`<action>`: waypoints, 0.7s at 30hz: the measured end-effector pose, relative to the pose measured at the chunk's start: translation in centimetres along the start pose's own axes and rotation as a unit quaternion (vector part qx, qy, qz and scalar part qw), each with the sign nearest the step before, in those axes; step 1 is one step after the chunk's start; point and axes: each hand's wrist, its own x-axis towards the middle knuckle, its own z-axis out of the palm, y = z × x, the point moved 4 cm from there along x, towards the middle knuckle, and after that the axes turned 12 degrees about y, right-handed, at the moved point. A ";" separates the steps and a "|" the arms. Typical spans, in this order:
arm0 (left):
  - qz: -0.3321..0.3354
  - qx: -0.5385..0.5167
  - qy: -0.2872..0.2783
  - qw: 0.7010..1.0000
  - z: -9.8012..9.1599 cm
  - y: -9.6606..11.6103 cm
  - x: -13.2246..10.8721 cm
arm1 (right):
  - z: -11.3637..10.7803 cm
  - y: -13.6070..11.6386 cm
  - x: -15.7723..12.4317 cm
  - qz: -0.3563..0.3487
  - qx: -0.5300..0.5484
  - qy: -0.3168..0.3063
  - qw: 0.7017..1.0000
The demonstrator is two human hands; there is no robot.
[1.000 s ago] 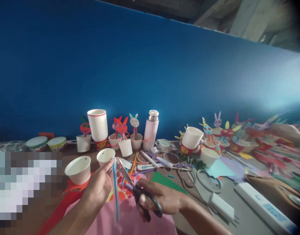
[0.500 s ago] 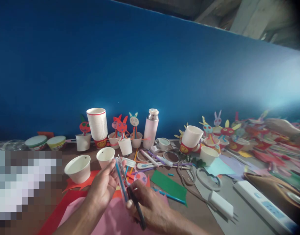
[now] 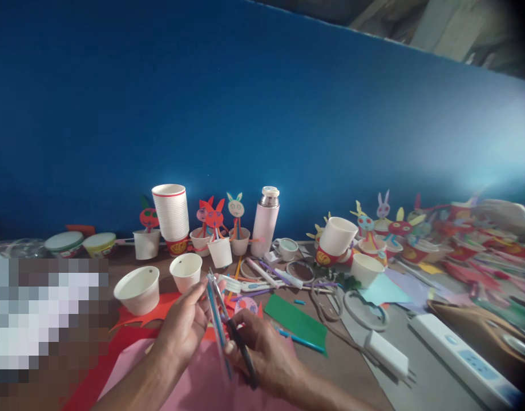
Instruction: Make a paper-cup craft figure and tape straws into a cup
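My left hand (image 3: 183, 322) is closed, pinching a long, thin blue straw (image 3: 213, 314) that slants down toward me over the pink paper (image 3: 194, 379). My right hand (image 3: 266, 354) grips black-handled scissors (image 3: 243, 349). The metal blades point up and away from me, lying alongside the straw near my left fingertips. Whether the blades touch the straw I cannot tell. Just behind my hands lies a pink paper face (image 3: 246, 305), partly covered. Right of my right hand are a green paper piece (image 3: 294, 322) and another blue straw (image 3: 303, 341).
White paper cups (image 3: 137, 291) stand left of my hands. A cup stack (image 3: 170, 211), paper rabbits (image 3: 215, 217) in cups and a pink flask (image 3: 265, 222) line the blue wall. Cables, a white plug (image 3: 387, 355) and a power strip (image 3: 463, 359) lie on the right.
The scissors and straw have shifted slightly to the right and stand a little steeper, both hands moving with them. The surrounding things keep their places as the view shifts slightly.
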 end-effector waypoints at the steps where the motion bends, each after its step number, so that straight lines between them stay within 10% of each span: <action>1: 0.001 0.001 -0.001 1.000 0.0 0.0 0.1 | 0.0 0.1 0.0 0.004 0.010 0.001 1.000; 21: -0.003 0.038 -0.002 0.999 -0.8 -0.7 0.6 | 0.5 1.9 0.0 0.041 0.042 0.023 0.998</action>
